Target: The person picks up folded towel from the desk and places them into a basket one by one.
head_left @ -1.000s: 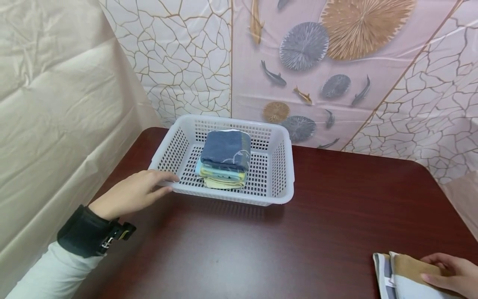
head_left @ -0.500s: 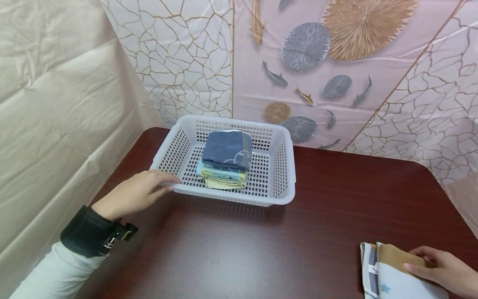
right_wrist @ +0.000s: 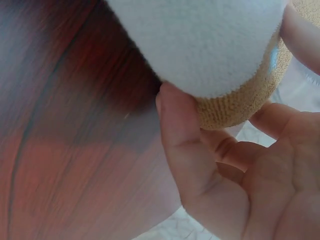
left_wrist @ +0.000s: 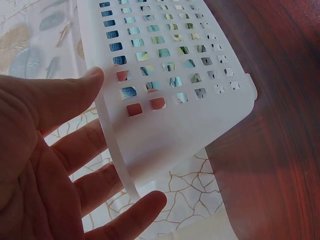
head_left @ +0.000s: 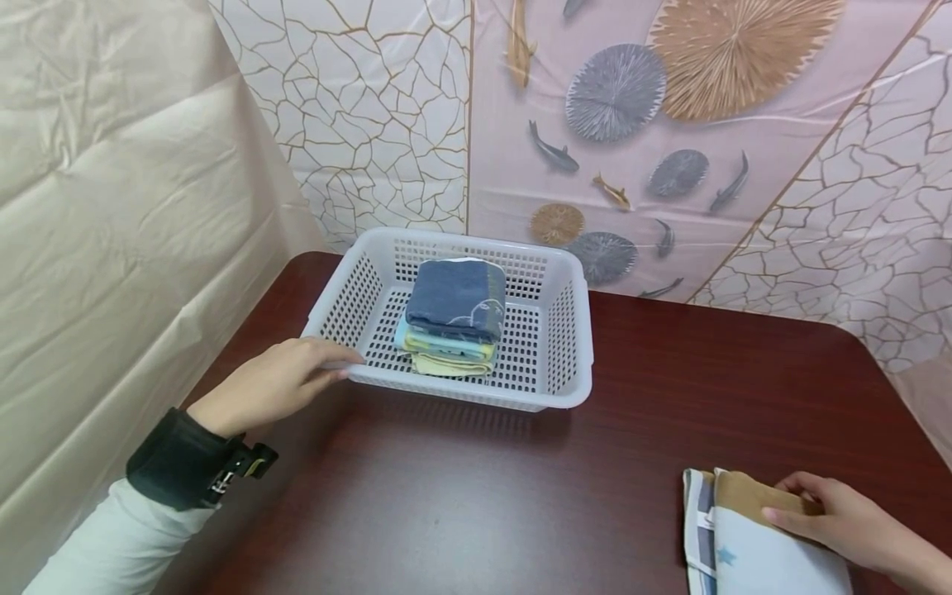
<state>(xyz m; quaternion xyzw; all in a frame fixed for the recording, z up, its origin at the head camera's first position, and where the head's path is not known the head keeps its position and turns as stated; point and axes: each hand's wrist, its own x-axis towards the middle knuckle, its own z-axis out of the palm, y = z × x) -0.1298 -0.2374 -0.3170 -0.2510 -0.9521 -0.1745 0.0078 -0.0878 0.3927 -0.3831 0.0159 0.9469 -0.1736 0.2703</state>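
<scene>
My left hand (head_left: 275, 384) holds the near left corner of a white plastic basket (head_left: 461, 395). In the left wrist view the thumb lies on the outer side of the basket wall (left_wrist: 165, 135), with fingers reaching over the rim. Inside the basket sits a stack of folded towels: a dark blue towel (head_left: 452, 297) on top, light blue and yellow ones (head_left: 449, 364) beneath. At the lower right, my right hand (head_left: 840, 516) pinches a folded towel (head_left: 773, 545), white and brown with a blue star. The right wrist view shows the thumb on the white terry cloth (right_wrist: 215, 50).
A dark red-brown table (head_left: 461, 496) lies under everything, its far edge close behind the basket. Patterned sheeting (head_left: 372, 124) hangs at the back, and a plain cream sheet (head_left: 134, 207) borders the left side.
My right hand has brought the white and brown towel leftward and slightly away from me, further into view. My left hand keeps its hold on the basket, which stays in place.
</scene>
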